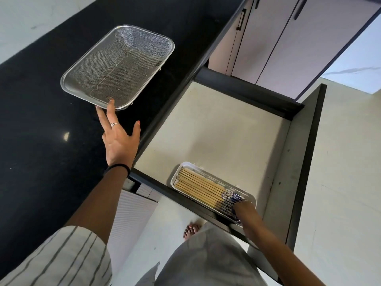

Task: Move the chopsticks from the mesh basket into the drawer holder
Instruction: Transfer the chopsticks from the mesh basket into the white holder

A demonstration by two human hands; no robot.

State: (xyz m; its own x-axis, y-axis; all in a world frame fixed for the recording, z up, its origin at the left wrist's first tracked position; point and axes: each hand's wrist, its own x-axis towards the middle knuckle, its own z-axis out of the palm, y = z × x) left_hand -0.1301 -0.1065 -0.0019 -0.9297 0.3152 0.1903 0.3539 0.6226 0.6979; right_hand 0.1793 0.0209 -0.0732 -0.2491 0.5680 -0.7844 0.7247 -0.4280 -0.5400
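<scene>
A steel mesh basket [117, 67] stands on the black counter with nothing visible inside it. My left hand [118, 137] lies flat on the counter, fingers spread, fingertips touching the basket's near rim. In the open drawer [218, 129] a white holder [252, 200] holds several bamboo chopsticks [199, 187] with blue-patterned ends, lying side by side. My right hand [245, 209] rests on the patterned ends at the holder's near end; its fingers are blurred, so whether it grips them is unclear.
The black counter [41, 124] runs along the left. The drawer's dark front panel [305, 162] juts out to the right. Pale cabinet doors [278, 38] with dark handles stand beyond. My foot [190, 231] shows on the floor below.
</scene>
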